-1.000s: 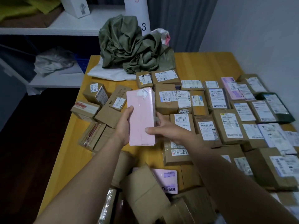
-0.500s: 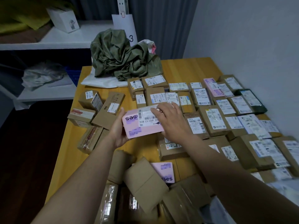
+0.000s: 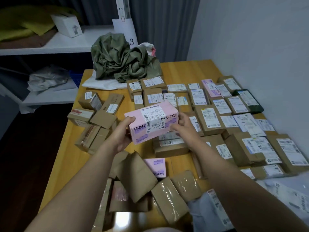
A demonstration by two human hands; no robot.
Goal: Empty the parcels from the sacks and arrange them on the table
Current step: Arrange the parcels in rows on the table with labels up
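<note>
Item: pink box (image 3: 151, 124) | change: we are turning it from blank face to label-up | hold: left hand (image 3: 122, 131) and right hand (image 3: 183, 126) are gripping its ends above the worktop (image 3: 66, 153) | meaning: it is probably heading for the labelled rows (image 3: 207, 118).

A pale pink box (image 3: 151, 124) banded in lilac and labelled in white with black barcodes is listed among brown cardboard parcels (image 3: 133, 174), a packet (image 3: 249, 101) apparently wrapped in dark green, olive-green sacks (image 3: 120, 59), a honey-yellow wooden table (image 3: 192, 71) and white shelving (image 3: 66, 42).
</note>
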